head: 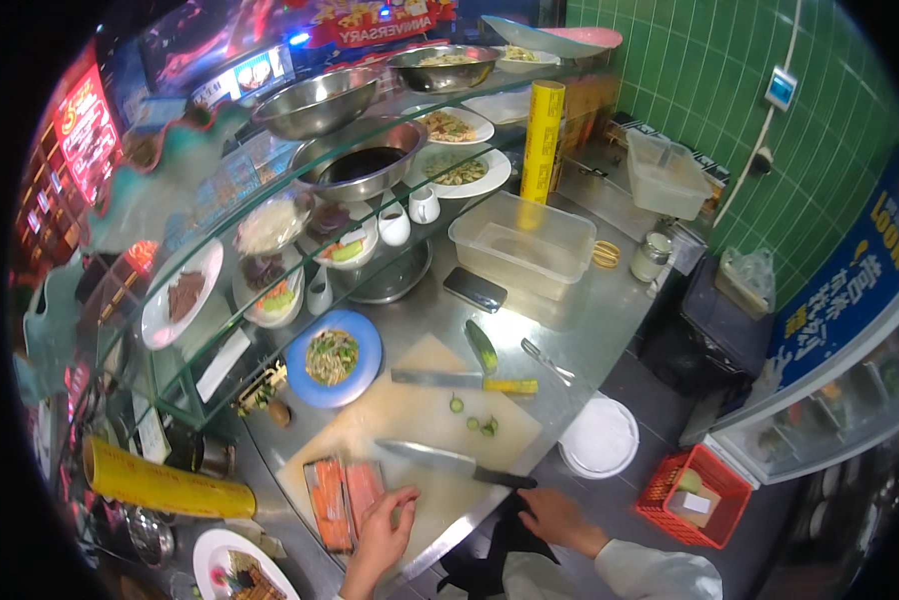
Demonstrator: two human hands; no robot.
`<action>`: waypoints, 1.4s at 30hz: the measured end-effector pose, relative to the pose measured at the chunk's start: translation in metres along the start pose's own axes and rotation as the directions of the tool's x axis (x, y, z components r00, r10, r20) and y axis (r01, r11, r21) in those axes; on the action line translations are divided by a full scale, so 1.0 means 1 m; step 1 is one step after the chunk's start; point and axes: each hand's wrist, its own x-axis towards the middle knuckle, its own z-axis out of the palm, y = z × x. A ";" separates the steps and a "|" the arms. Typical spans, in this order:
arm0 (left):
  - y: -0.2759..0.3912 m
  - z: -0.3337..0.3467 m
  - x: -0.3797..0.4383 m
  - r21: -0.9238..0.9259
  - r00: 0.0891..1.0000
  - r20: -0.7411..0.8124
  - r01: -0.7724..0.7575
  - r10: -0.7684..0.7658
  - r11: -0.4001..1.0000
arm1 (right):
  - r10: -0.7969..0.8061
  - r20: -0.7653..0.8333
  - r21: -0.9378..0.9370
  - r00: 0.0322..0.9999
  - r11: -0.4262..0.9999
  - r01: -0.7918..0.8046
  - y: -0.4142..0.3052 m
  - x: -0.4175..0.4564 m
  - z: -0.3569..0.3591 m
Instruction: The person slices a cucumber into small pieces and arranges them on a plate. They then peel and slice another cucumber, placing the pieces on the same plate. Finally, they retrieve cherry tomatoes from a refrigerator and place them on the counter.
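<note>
My left hand (387, 529) is beside the pink fish block (363, 487), its fingers bent and nothing visible in them. Whether it touches the block is unclear. Left of the block, orange fish pieces (331, 502) lie in a dark-edged tray. My right hand (558, 519) is at the board's front edge, fingers curled downward, near the end of the black handle of a chef's knife (438, 459). Contact with that handle cannot be made out. The knife lies flat across the white cutting board (419, 420). Further back lie a yellow-handled knife (449, 379) and several green vegetable ends (473, 424).
A blue plate (371, 360) of food, a cucumber (481, 345), tongs (547, 361), a phone (475, 289) and a plastic tub (521, 244) stand behind the board. Glass shelves (269, 277) overhang the left side. A film roll (168, 480) lies at left; a white bucket (599, 439) stands right.
</note>
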 end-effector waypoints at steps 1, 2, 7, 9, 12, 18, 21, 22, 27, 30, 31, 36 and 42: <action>0.003 0.007 0.032 0.097 0.997 0.032 -0.071 0.068 0.993 | -0.066 0.003 0.002 0.998 0.998 0.066 0.010 0.016 0.004; 0.006 0.016 0.068 0.188 0.988 0.075 -0.147 0.135 0.971 | -0.163 -0.022 -0.022 0.986 0.986 0.162 0.020 0.032 0.011; 0.002 0.080 0.235 0.545 0.926 0.343 -0.331 0.155 0.771 | -0.250 -0.099 0.069 0.963 0.964 0.258 0.052 0.080 0.015; -0.019 0.102 0.288 0.600 0.887 0.435 -0.416 0.158 0.683 | -0.220 -0.158 0.109 0.963 0.965 0.238 0.070 0.092 0.012; -0.055 0.129 0.331 0.719 0.817 0.511 -0.576 0.265 0.389 | -0.142 -0.263 0.191 0.954 0.962 0.196 0.089 0.112 -0.008; -0.085 0.174 0.390 0.632 0.666 0.732 -0.742 0.143 0.224 | -0.073 -0.246 0.245 0.966 0.960 0.134 0.122 0.134 -0.029; -0.098 0.151 0.384 0.653 0.727 0.660 -0.680 0.189 0.334 | -0.018 -0.253 0.289 0.967 0.953 0.094 0.134 0.142 -0.035; -0.088 0.141 0.380 0.683 0.790 0.586 -0.601 0.182 0.414 | 0.005 -0.261 0.304 0.965 0.950 0.077 0.140 0.147 -0.038; -0.064 0.083 0.300 0.503 0.994 0.095 -0.094 0.054 0.859 | 0.089 -0.337 -0.089 0.937 0.988 -0.126 0.179 0.195 -0.056; -0.044 0.071 0.243 -0.187 0.914 0.071 0.405 -0.399 0.895 | 0.123 -0.247 -0.196 0.961 0.965 -0.174 0.191 0.217 -0.042; -0.037 0.067 0.224 -0.279 0.917 0.067 0.395 -0.392 0.875 | 0.127 -0.210 -0.224 0.969 0.959 -0.174 0.192 0.221 -0.037; 0.000 0.074 0.160 -0.671 0.833 0.251 0.516 -0.492 0.532 | 0.199 -0.331 -0.035 0.922 0.974 -0.222 0.201 0.198 -0.039; 0.041 0.117 0.105 -0.801 0.891 0.354 0.446 -0.284 0.399 | 0.525 -0.193 0.679 0.829 0.682 -0.274 0.163 0.082 -0.084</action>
